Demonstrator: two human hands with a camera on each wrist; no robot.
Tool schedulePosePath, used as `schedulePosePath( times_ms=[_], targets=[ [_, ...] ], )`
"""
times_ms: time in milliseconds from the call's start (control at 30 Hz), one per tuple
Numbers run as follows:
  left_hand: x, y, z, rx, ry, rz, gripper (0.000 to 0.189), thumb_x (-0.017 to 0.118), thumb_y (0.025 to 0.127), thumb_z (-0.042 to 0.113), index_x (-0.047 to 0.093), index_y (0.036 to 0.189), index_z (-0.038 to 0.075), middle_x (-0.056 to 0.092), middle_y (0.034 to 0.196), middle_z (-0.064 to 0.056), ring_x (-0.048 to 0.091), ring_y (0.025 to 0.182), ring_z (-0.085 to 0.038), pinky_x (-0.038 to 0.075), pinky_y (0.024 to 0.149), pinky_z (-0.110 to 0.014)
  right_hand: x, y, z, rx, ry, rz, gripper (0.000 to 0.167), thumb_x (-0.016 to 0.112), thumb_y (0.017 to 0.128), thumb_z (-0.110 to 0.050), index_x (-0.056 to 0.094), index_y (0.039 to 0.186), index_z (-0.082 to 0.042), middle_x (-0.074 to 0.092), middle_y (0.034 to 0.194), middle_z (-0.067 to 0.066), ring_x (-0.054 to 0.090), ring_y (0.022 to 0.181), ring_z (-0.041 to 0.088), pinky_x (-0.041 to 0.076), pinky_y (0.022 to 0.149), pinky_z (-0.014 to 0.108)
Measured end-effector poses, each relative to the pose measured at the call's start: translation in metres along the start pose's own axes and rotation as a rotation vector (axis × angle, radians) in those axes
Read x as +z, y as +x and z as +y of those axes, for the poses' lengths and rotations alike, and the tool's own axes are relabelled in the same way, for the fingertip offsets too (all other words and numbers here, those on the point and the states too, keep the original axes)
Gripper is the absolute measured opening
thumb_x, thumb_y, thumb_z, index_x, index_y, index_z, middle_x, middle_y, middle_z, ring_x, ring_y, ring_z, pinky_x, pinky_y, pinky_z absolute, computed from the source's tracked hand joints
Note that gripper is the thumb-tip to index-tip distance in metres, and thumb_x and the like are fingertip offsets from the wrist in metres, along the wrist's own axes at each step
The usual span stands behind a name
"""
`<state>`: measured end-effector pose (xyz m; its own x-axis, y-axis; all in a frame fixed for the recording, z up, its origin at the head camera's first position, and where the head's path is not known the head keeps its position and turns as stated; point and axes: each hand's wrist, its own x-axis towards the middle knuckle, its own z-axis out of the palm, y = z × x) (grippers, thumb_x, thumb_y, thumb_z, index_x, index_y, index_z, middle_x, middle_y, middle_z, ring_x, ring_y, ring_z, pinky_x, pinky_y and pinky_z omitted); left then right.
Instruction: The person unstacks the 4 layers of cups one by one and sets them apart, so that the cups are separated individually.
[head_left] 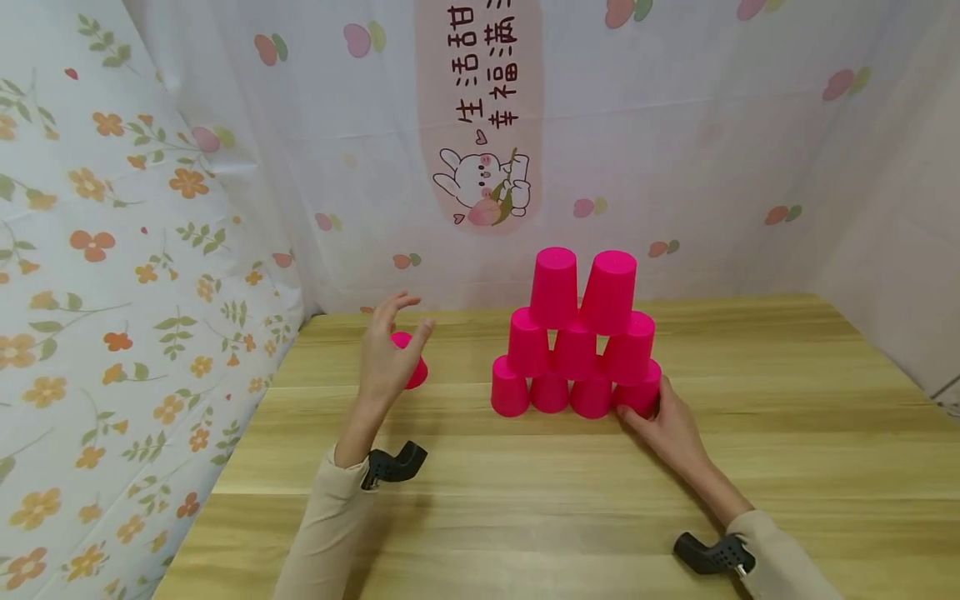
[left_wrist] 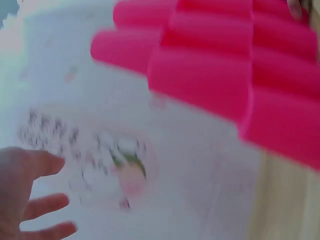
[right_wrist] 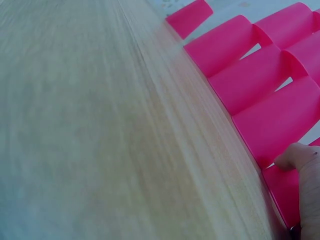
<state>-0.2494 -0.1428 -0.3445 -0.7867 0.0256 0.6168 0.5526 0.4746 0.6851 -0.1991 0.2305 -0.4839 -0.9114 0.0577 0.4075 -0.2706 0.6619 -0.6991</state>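
Pink cups stand upside down in a stacked pyramid (head_left: 575, 352) on the table, with several in the bottom row, three in the middle and two on top. My right hand (head_left: 671, 429) grips the rightmost bottom cup (head_left: 636, 397), thumb on its near side; the right wrist view shows the thumb (right_wrist: 290, 156) against it. Left of the pyramid, a separate pink cup (head_left: 417, 375) is partly hidden behind my left hand (head_left: 384, 362). That hand is raised with fingers spread and holds nothing; in the left wrist view its fingers (left_wrist: 47, 205) are apart, with the stack blurred beyond.
The wooden table (head_left: 525, 500) reaches back to a white patterned cloth (head_left: 337, 150) hanging behind the stack. A floral cloth (head_left: 135, 292) hangs along the left edge. Each wrist wears a black camera mount (head_left: 393, 464).
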Motion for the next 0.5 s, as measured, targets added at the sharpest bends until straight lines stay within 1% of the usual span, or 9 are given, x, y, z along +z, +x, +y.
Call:
schedulePosePath(
  times_ms=[67, 167, 233, 333, 433, 500],
  targets=[
    [0.009, 0.003, 0.014, 0.006, -0.061, -0.078, 0.035, 0.064, 0.088, 0.017, 0.057, 0.119, 0.002, 0.048, 0.132, -0.012, 0.039, 0.126, -0.024, 0.036, 0.097, -0.051, -0.001, 0.001, 0.000, 0.004, 0.000, -0.005, 0.059, 0.073, 0.078, -0.015, 0.042, 0.125, 0.004, 0.059, 0.103, 0.019, 0.057, 0.088, 0.031, 0.046, 0.071, 0.038],
    [0.025, 0.010, 0.031, 0.027, -0.130, -0.147, 0.044, 0.066, 0.086, 0.015, 0.052, 0.126, 0.003, 0.047, 0.132, -0.011, 0.042, 0.124, -0.022, 0.038, 0.098, -0.047, -0.001, 0.000, -0.001, 0.002, 0.001, -0.009, 0.059, 0.073, 0.079, -0.015, 0.042, 0.125, 0.004, 0.059, 0.103, 0.019, 0.058, 0.088, 0.031, 0.046, 0.071, 0.037],
    [0.037, 0.015, 0.040, 0.038, -0.176, -0.192, 0.052, 0.067, 0.085, 0.015, 0.046, 0.131, 0.003, 0.045, 0.134, -0.011, 0.043, 0.123, -0.023, 0.038, 0.099, -0.044, -0.001, 0.000, -0.001, 0.001, 0.005, -0.009, 0.059, 0.072, 0.079, -0.015, 0.042, 0.125, 0.004, 0.060, 0.103, 0.019, 0.058, 0.088, 0.030, 0.046, 0.071, 0.035],
    [0.055, 0.024, 0.050, 0.037, -0.209, -0.261, 0.063, 0.068, 0.084, 0.018, 0.038, 0.138, 0.006, 0.041, 0.138, -0.009, 0.044, 0.122, -0.023, 0.038, 0.100, -0.039, -0.001, 0.000, -0.001, -0.004, 0.009, -0.007, 0.059, 0.072, 0.079, -0.015, 0.042, 0.126, 0.004, 0.060, 0.102, 0.019, 0.058, 0.087, 0.029, 0.046, 0.070, 0.034],
    [0.071, 0.034, 0.058, 0.026, -0.225, -0.326, 0.068, 0.068, 0.084, 0.021, 0.033, 0.140, 0.006, 0.038, 0.141, -0.007, 0.043, 0.123, -0.021, 0.036, 0.102, -0.037, -0.002, 0.000, -0.001, -0.010, 0.011, -0.006, 0.059, 0.072, 0.079, -0.016, 0.041, 0.126, 0.003, 0.060, 0.102, 0.019, 0.058, 0.087, 0.029, 0.046, 0.070, 0.032],
    [0.080, 0.039, 0.062, 0.019, -0.229, -0.358, 0.071, 0.069, 0.083, 0.022, 0.031, 0.141, 0.007, 0.037, 0.141, -0.007, 0.042, 0.124, -0.021, 0.035, 0.102, -0.035, -0.002, 0.000, -0.001, -0.014, 0.007, -0.005, 0.059, 0.072, 0.079, -0.016, 0.041, 0.126, 0.003, 0.060, 0.102, 0.019, 0.058, 0.087, 0.029, 0.046, 0.070, 0.032]
  ],
)
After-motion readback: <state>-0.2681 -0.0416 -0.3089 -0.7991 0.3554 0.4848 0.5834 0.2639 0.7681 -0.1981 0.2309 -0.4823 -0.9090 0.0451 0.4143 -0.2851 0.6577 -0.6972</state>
